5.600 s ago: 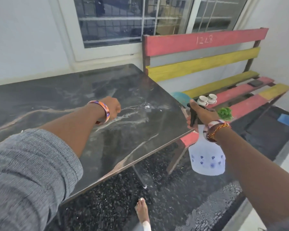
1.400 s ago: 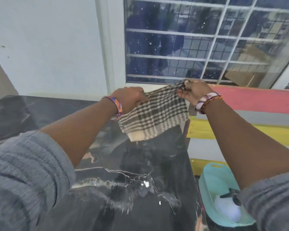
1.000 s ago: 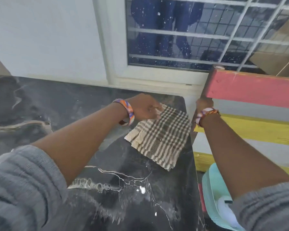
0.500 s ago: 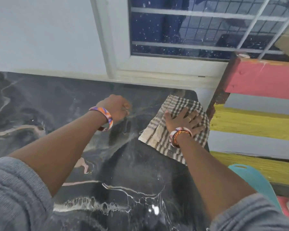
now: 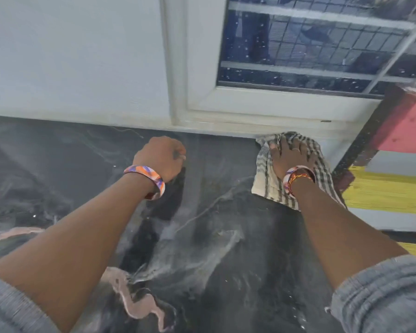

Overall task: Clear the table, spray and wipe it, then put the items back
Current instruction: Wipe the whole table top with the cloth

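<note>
The right hand [image 5: 289,157] presses flat, fingers spread, on the checked cloth [image 5: 322,174] at the desk's [image 5: 226,248] far right corner to wipe it, while the left hand [image 5: 162,157], curled and empty, braces on the marble surface.

Cloth [image 5: 322,169] on table [image 5: 226,236] far right corner; bench [image 5: 394,188] right of table.
</note>
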The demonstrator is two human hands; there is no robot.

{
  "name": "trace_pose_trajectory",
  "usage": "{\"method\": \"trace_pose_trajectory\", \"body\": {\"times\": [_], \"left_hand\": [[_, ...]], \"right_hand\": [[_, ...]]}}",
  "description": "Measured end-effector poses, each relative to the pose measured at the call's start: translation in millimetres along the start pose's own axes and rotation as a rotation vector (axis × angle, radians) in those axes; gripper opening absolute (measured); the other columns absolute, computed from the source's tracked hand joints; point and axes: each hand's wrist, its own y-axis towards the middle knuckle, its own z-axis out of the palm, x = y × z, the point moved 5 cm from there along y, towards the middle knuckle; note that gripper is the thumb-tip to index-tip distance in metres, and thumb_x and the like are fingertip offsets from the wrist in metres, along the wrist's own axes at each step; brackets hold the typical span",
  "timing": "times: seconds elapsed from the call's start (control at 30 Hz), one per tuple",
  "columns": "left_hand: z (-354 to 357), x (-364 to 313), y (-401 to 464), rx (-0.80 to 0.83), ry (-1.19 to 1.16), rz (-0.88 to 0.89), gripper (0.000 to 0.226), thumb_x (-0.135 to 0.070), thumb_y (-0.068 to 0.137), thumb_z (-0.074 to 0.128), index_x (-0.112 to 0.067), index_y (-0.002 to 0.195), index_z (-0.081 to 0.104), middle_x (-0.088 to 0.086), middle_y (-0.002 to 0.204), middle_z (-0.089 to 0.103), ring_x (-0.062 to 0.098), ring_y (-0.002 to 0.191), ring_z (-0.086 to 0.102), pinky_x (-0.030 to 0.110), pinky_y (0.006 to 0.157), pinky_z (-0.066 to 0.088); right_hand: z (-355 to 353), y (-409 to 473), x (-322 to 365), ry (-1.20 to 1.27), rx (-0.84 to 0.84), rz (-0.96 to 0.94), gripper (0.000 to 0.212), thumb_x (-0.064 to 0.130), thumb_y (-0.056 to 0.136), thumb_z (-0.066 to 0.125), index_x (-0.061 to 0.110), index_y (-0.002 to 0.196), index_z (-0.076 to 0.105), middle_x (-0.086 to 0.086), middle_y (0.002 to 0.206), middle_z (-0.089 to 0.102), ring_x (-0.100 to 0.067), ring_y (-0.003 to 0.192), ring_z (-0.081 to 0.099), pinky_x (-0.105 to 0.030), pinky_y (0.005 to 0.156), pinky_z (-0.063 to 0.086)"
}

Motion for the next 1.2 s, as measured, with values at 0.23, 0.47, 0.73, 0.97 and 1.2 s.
{"method": "trace_pose_trajectory", "body": {"times": [0.23,0.47,0.73,0.97,1.2], "left_hand": [[-29,63,0,-0.055,-0.067,-0.07,0.024,-0.022,0.087,0.052,-0.021,0.107,0.066,0.008,0.122,0.063,0.033,0.108,0.059,0.045,0.097,0.048],[-63,109,-25,-0.132,-0.055,-0.164,0.027,-0.016,0.086,0.051,-0.019,0.107,0.068,0.01,0.121,0.064,0.034,0.107,0.06,0.044,0.092,0.051],[-61,81,-46,-0.116,0.008,-0.157,0.026,-0.015,0.087,0.052,-0.019,0.106,0.069,0.012,0.12,0.065,0.035,0.103,0.062,0.045,0.088,0.053],[-13,5,-45,0.002,-0.008,0.017,0.024,-0.015,0.084,0.053,-0.017,0.1,0.07,0.011,0.112,0.069,0.036,0.102,0.063,0.046,0.09,0.053],[17,-52,-55,0.073,-0.007,0.131,0.025,-0.014,0.087,0.05,-0.017,0.104,0.068,0.01,0.113,0.068,0.034,0.103,0.063,0.045,0.089,0.053]], "right_hand": [[16,-31,107,-0.011,0.007,-0.247,0.057,0.049,0.098,0.014,0.025,0.15,0.013,-0.007,0.159,0.008,-0.027,0.147,0.005,-0.048,0.117,0.001],[40,-114,270,-0.08,0.074,-0.737,0.055,0.045,0.099,0.018,0.026,0.15,0.01,-0.002,0.16,0.004,-0.025,0.147,0.003,-0.05,0.116,-0.002],[40,-123,231,-0.038,0.116,-0.704,0.062,0.062,0.093,0.016,0.038,0.149,0.006,0.006,0.16,-0.002,-0.02,0.147,-0.004,-0.052,0.113,-0.011],[9,-56,56,0.03,0.053,-0.151,0.067,0.066,0.09,0.015,0.036,0.149,0.006,0.0,0.16,-0.004,-0.025,0.147,-0.003,-0.059,0.114,-0.005],[-1,-81,-81,0.138,0.039,0.252,0.064,0.061,0.093,0.012,0.033,0.15,0.002,0.002,0.16,-0.005,-0.026,0.147,-0.002,-0.06,0.114,0.005]]}}
